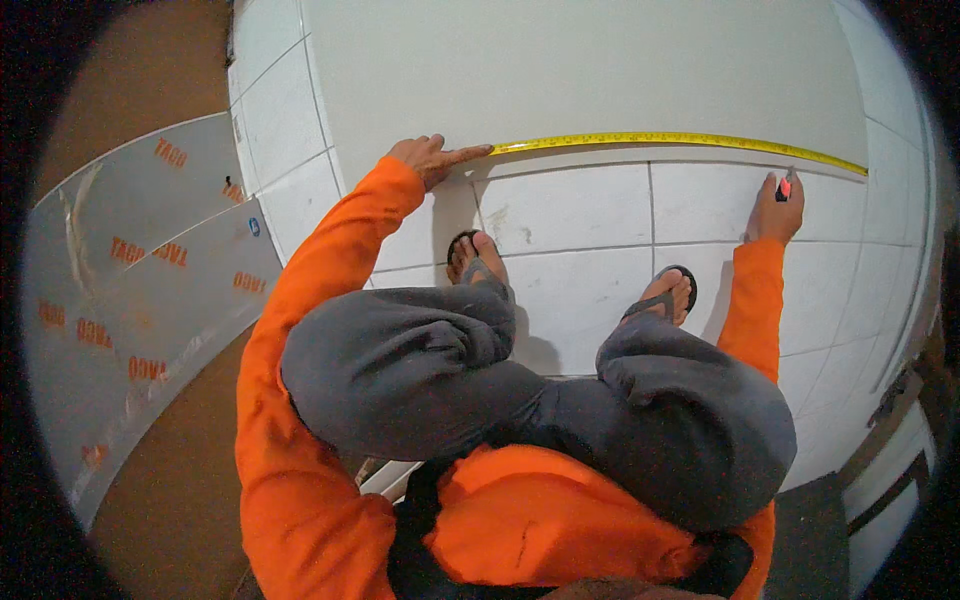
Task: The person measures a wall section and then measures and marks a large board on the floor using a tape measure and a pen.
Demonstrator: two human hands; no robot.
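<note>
A yellow measuring tape blade (630, 138) stretches across a large pale flat panel (577, 67), close to the panel's near edge. Its right end reaches the panel's right edge. My left hand (431, 159) is at the tape's left end, index finger extended along it. Whatever lies beneath that hand is hidden, and no tape case shows. In my right hand (780, 210) is a small red-and-black tool (784, 189), mostly covered by the fingers, with a narrow tip pointing towards the panel. It looks like a utility knife. That hand is just below the panel's near edge, near the tape's right part.
White floor tiles (570, 214) surround the panel. My sandalled feet (480, 259) are on them, below the panel's edge. Grey sheeting with orange print (150, 262) covers brown ground at the left. Pale pieces with a dark gap (889, 480) stand at the lower right.
</note>
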